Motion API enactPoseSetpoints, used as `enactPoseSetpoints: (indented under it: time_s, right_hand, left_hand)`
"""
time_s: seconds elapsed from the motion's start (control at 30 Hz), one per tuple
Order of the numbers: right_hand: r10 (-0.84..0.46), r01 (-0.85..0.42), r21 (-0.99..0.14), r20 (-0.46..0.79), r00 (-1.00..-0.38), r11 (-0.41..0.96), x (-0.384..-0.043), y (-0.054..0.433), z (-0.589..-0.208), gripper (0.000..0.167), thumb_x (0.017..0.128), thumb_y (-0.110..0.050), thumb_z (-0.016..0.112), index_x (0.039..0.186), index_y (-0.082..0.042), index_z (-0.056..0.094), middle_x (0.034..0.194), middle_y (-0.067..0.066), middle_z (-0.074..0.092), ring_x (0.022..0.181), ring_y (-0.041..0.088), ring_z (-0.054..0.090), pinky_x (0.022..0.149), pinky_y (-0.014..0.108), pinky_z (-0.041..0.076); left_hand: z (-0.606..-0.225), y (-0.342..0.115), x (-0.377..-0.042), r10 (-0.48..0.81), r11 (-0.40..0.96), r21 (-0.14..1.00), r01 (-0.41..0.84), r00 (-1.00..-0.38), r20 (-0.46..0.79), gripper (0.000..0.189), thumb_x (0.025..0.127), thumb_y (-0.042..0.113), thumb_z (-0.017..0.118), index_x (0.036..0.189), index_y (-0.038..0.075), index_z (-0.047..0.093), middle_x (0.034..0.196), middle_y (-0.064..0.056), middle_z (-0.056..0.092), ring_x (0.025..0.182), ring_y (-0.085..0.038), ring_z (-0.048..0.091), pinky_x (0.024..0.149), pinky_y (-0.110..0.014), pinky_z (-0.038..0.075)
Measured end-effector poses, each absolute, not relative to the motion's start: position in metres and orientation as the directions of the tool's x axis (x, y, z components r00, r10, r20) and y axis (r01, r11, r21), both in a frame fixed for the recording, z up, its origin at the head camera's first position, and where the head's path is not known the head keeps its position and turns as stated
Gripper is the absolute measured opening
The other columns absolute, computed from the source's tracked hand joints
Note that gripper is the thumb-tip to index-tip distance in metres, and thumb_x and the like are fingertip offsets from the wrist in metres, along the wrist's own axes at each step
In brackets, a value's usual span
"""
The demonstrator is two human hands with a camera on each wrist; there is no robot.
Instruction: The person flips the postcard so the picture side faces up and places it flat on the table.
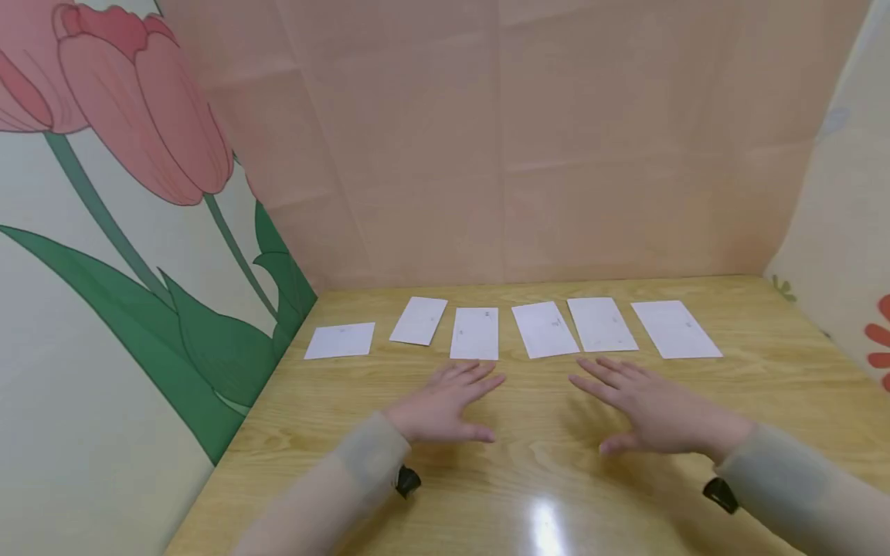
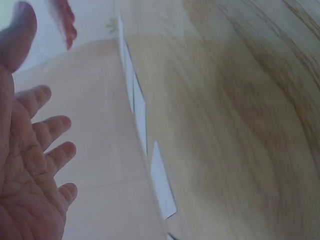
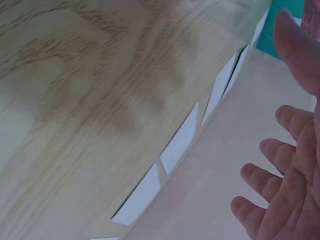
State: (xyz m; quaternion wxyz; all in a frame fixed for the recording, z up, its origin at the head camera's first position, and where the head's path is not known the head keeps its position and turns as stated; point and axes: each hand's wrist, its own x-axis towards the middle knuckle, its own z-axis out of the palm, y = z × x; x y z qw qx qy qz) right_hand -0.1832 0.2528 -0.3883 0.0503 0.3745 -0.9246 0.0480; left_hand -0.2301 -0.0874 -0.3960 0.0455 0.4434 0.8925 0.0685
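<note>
Several white paper cards [image 1: 475,333] lie in a row across the far part of the wooden table [image 1: 528,463]; small faint marks show on them. My left hand [image 1: 448,405] hovers above the table, just short of the third card from the left, fingers spread and palm down. To its right, my right hand [image 1: 650,409] is held the same way, nearest the fifth card [image 1: 602,324]. Neither hand holds anything. In the wrist views, the left palm [image 2: 30,175] and the right palm [image 3: 295,185] show bare, with the fingers apart from the cards.
A plain pinkish cloth [image 1: 501,154] hangs behind the table. On the left stands a panel with printed tulips [image 1: 146,100], and on the right a pale one with red petals [image 1: 878,340]. Each wrist carries a small black device [image 1: 408,482].
</note>
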Motion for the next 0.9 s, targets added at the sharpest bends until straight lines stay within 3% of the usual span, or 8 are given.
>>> enactPoseSetpoints:
  time_s: [0.13, 0.3, 0.9]
  right_hand:
    - [-0.656, -0.667, -0.081, 0.123, -0.744, 0.741, -0.191, 0.261, -0.394, 0.088, 0.078, -0.055, 0.071, 0.148, -0.012, 0.039, 0.152, 0.016, 0.033, 0.131, 0.043, 0.037, 0.099, 0.059, 0.036]
    - [-0.587, -0.592, -0.161, 0.078, -0.806, 0.790, -0.201, 0.274, -0.404, 0.083, 0.082, -0.051, 0.070, 0.147, -0.010, 0.040, 0.150, 0.017, 0.035, 0.129, 0.044, 0.040, 0.099, 0.061, 0.036]
    - [-0.411, -0.414, -0.220, 0.062, -0.910, 0.883, -0.245, 0.325, -0.434, 0.070, 0.086, -0.033, 0.072, 0.137, 0.007, 0.045, 0.137, 0.034, 0.043, 0.119, 0.054, 0.044, 0.094, 0.064, 0.037]
  left_hand:
    - [-0.402, -0.071, -0.238, 0.772, 0.614, 0.225, 0.756, -0.635, 0.026, 0.079, 0.091, 0.055, 0.057, 0.154, 0.020, 0.024, 0.157, -0.002, 0.024, 0.144, -0.021, 0.020, 0.116, -0.044, 0.011]
    - [-0.409, -0.050, -0.248, 0.723, 0.646, 0.305, 0.700, -0.689, 0.050, 0.068, 0.094, 0.052, 0.054, 0.150, 0.020, 0.034, 0.152, 0.000, 0.036, 0.141, -0.018, 0.029, 0.116, -0.042, 0.015]
    - [-0.435, -0.002, -0.275, 0.572, 0.777, 0.304, 0.551, -0.820, 0.022, 0.060, 0.095, 0.052, 0.052, 0.148, 0.028, 0.038, 0.151, 0.003, 0.038, 0.138, -0.018, 0.034, 0.112, -0.039, 0.026]
